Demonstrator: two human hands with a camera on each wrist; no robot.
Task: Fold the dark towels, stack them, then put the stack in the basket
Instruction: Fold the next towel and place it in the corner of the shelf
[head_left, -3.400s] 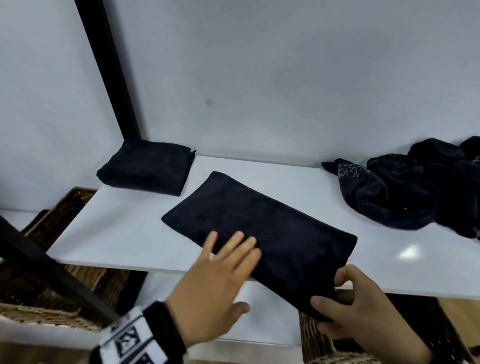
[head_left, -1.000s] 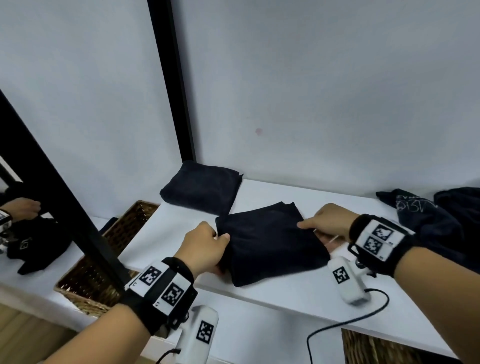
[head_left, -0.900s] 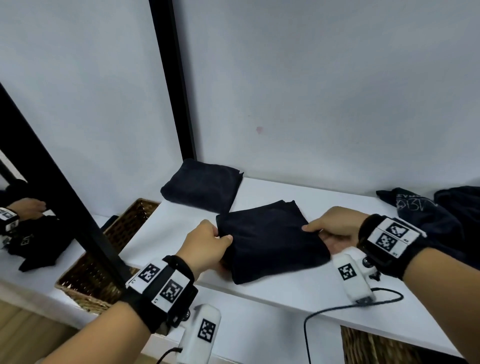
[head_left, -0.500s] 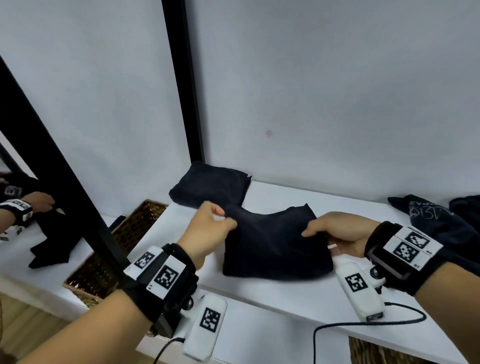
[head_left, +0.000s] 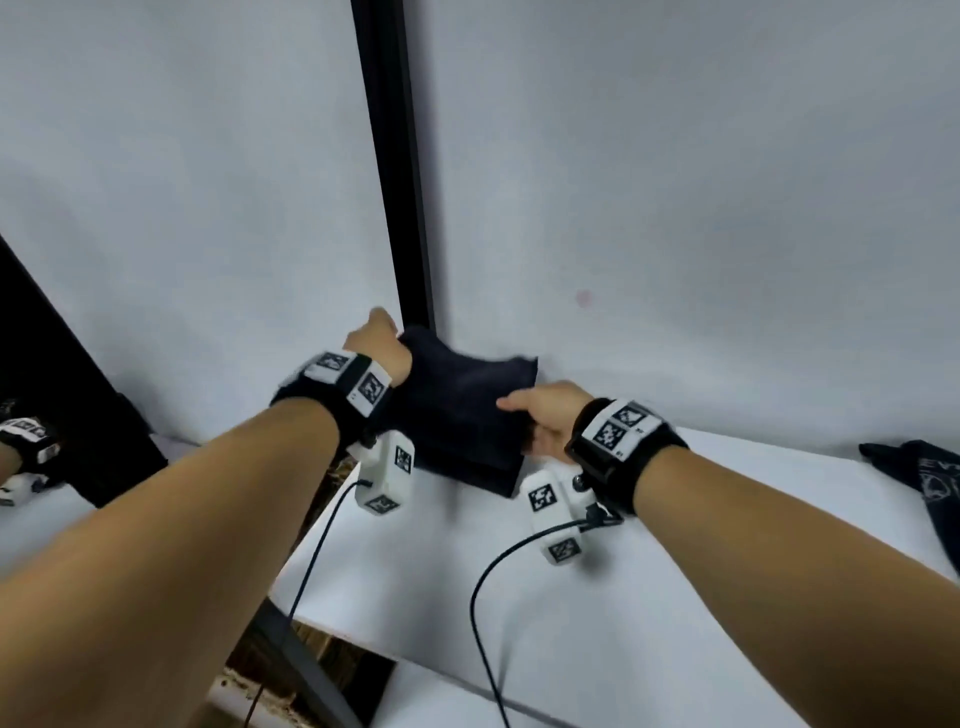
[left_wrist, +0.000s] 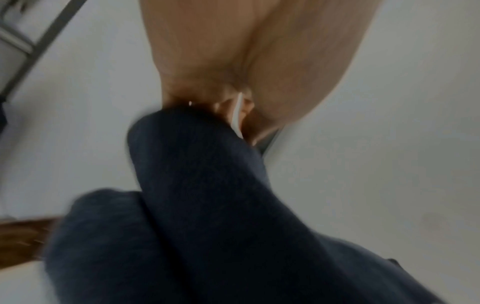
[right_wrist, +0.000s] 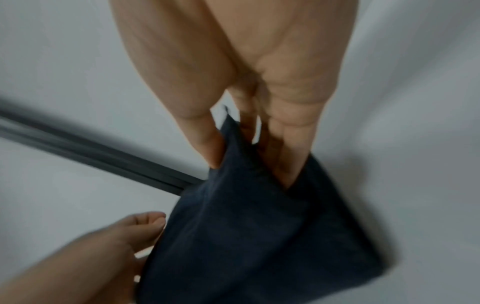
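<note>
grip: my left hand (head_left: 377, 340) and right hand (head_left: 540, 415) each pinch a side of the folded towel (head_left: 462, 410)
towel: spans between my hands; raised
stack (head_left: 467, 470): directly beneath my grip; I judge lowering comes next

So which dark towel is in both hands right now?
The folded towel at the back left corner, pinched by the left hand and right hand. The unfolded towel at the far right lies untouched.
</note>
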